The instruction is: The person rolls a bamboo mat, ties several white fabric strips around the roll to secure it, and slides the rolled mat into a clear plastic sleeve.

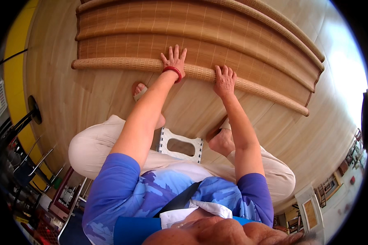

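A large brown bamboo mat (122,45) lies across the floor in front of me, its surface rising in several wavy folds. Along its near edge runs a narrow rolled band (265,94). My left hand (174,62), with a red bangle (176,73) on the wrist, is spread open and flat over the roll and the mat just beyond it. To its right, my right hand (225,81) curls its fingers over the top of the same roll. Whatever lies under the palms is hidden.
Between my knees stands a low white stool (180,143). My sandalled feet rest on the wood-look floor (94,96) either side of it. Chairs and metal frames (39,161) crowd the left, beside a yellow strip (18,85). Furniture (310,208) stands at the lower right.
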A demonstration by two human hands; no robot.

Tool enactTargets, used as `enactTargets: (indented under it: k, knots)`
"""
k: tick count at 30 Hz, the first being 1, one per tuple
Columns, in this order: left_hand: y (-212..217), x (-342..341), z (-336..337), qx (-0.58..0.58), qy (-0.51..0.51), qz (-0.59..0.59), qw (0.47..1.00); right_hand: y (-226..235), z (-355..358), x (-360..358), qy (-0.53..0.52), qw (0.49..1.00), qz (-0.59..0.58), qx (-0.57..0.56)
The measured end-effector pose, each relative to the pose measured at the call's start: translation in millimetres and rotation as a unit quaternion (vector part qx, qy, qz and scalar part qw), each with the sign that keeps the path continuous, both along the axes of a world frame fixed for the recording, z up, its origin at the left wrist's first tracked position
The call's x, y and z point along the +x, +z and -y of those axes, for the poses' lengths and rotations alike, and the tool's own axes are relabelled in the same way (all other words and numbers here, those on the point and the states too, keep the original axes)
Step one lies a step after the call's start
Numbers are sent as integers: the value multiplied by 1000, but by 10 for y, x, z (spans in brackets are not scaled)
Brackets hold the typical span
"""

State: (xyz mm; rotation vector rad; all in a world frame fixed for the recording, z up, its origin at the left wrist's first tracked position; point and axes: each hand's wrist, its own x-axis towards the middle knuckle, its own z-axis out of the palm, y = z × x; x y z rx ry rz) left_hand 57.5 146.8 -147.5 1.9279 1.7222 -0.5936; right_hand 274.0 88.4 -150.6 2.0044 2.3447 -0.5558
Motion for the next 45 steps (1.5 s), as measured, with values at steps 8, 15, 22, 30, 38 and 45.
enactTargets:
  k: [8,15,22,30,38,45]
  knots:
    - [-163,-146,-298,28,26,139,990,-211,131,-211,35,991,56,116]
    - [-185,1,288,293,-103,160,937,-116,-395,-106,39,997,49,42]
    - [-28,11,217,174,-108,73,976,105,-381,-163,48,992,41,-113]
    - [-38,-105,748,234,-114,106,960,430,-251,-254,139,934,41,-328]
    - [51,-36,663,197,-91,84,973,367,-1687,85,-53,997,-17,46]
    - [16,-50,657,227,-105,99,963,328,-2008,-3,-13,994,101,24]
